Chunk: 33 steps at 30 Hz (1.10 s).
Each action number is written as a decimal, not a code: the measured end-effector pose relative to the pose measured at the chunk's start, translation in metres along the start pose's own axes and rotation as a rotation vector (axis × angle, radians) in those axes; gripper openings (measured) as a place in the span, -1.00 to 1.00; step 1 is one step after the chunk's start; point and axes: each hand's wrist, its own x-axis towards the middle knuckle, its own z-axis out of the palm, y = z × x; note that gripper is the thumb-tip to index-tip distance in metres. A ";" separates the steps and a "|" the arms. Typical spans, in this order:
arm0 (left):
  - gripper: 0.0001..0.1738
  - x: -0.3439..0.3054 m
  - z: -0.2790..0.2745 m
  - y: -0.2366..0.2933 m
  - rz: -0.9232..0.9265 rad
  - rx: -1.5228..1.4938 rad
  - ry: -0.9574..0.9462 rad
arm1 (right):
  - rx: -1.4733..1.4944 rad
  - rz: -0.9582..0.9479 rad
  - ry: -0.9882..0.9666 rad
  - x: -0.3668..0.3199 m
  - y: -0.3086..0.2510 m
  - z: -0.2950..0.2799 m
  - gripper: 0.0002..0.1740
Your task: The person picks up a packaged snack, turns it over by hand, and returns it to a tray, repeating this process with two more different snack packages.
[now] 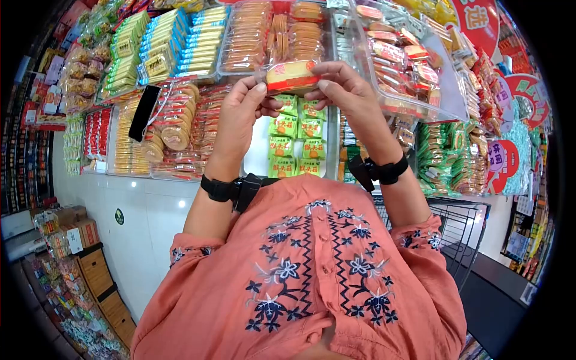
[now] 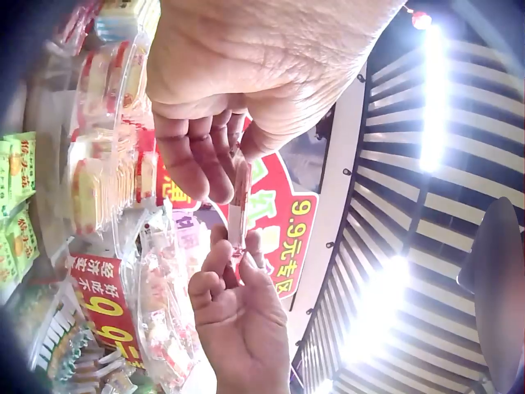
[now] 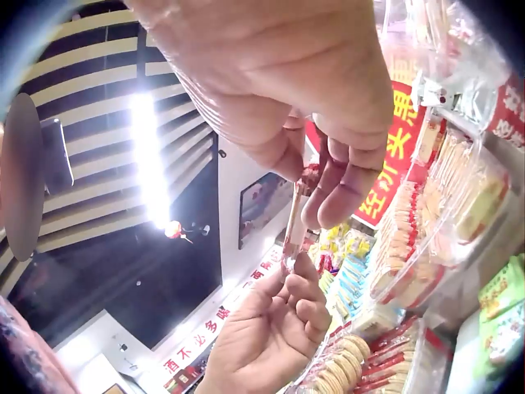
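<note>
A small wrapped snack packet, red with a cream-yellow upper part, is held up level between both hands over the display. The left hand pinches its left end between thumb and fingers, while the right hand grips the right end with the thumb in front. Seen edge-on in the left wrist view, the packet is thin and flat. Its edge shows likewise in the right wrist view. Just below the hands, green snack packets lie in rows in a white tray.
Clear bins of wrapped biscuits stand behind the hands, beside blue packets. A raised bin of red-and-cream packets is at the right. A black phone-like object sits over the left bins. A wire cart stands at the right.
</note>
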 end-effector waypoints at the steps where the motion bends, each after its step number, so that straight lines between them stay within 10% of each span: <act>1: -0.71 0.000 -0.002 -0.003 -0.006 -0.001 0.006 | 0.001 0.001 0.023 0.000 0.004 0.002 -0.68; 21: -0.62 0.009 -0.022 -0.029 -0.147 0.118 0.054 | 0.068 0.152 0.097 0.005 0.053 0.001 -0.46; 33: -0.67 0.009 -0.030 -0.046 0.307 0.673 -0.065 | -0.255 -0.179 0.147 0.005 0.075 0.003 -0.76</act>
